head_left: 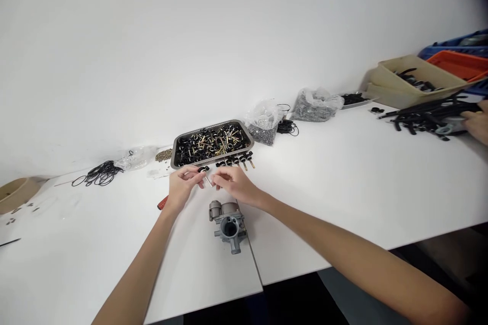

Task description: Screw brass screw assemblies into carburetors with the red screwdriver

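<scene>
- The left hand (pixel 185 186) pinches a small black-topped pin (pixel 204 168) between thumb and fingers, just in front of the tray (pixel 174 153); a loose pinch on so slim a piece could let it slip.
- The right hand (pixel 234 185) is curled with its fingertips close together beside the pin's metal shank; I cannot tell whether it grips anything, and a clumsy nudge there could knock the pin askew.
- If dropped, the pin could roll across the surface (pixel 324 203) or lodge in the seam near the metal casting (pixel 230 228).
- The row of similar pins (pixel 236 161) lies right along the tray's near edge, so a sweeping knuckle could scatter it.
- The casting stands below both wrists; a lowered right forearm could bump it.
- The red handle (pixel 162 203) lies beside the left wrist, where a sideways move could push it.
</scene>
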Demonstrator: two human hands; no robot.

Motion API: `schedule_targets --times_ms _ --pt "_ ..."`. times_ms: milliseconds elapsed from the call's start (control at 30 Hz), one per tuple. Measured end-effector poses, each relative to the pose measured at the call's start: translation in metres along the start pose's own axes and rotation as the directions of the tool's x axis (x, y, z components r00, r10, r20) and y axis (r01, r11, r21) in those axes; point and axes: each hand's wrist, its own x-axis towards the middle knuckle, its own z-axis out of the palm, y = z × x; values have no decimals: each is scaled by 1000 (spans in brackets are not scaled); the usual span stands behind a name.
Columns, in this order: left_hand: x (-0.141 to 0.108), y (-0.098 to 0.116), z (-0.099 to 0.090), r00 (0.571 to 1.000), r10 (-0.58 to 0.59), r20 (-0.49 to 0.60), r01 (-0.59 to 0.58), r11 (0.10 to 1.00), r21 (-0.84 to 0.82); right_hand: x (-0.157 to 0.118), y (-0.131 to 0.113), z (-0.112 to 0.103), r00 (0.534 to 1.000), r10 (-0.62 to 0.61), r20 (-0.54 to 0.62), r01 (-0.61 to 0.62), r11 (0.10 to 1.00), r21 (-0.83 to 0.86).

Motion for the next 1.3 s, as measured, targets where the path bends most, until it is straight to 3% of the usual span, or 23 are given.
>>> schedule_targets --times_ms 67,167,267,400,500,600,700,1000,1200,1300 --pt "-2 13 -9 998 36 -59 -34 999 43 -2 -7 0 991 47 126 -65 988 142" --pt "-21 30 -24 979 -15 -204 39 993 112 -4 -14 -3 996 49 68 -60 982 179" --pt "-62 34 -31 904 -87 -419 125 990 65 -7 -19 -4 986 62 156 -89 981 174" --pt "-126 25 -16 812 -188 -552 184 981 -64 -12 -19 1 904 107 414 -158 983 91" --pt "-154 17 6 775 -310 -551 247 951 -187 -14 -17 6 872 123 474 -184 979 85" --pt "-160 17 26 750 -354 -559 261 935 -241 -14 -17 7 878 127 461 -190 977 95" --pt "-156 21 36 758 -351 -549 248 935 -256 -13 -18 7 886 126 447 -190 977 100" --pt "-154 21 44 757 -331 -563 222 941 -255 -13 -9 8 897 91 432 -157 981 118" --pt "-163 25 53 688 -318 -653 271 946 -176 -14 -9 8 906 110 408 -178 975 133" --pt "-171 30 62 700 -260 -666 279 957 -80 -15 -7 8 907 113 406 -185 972 142"
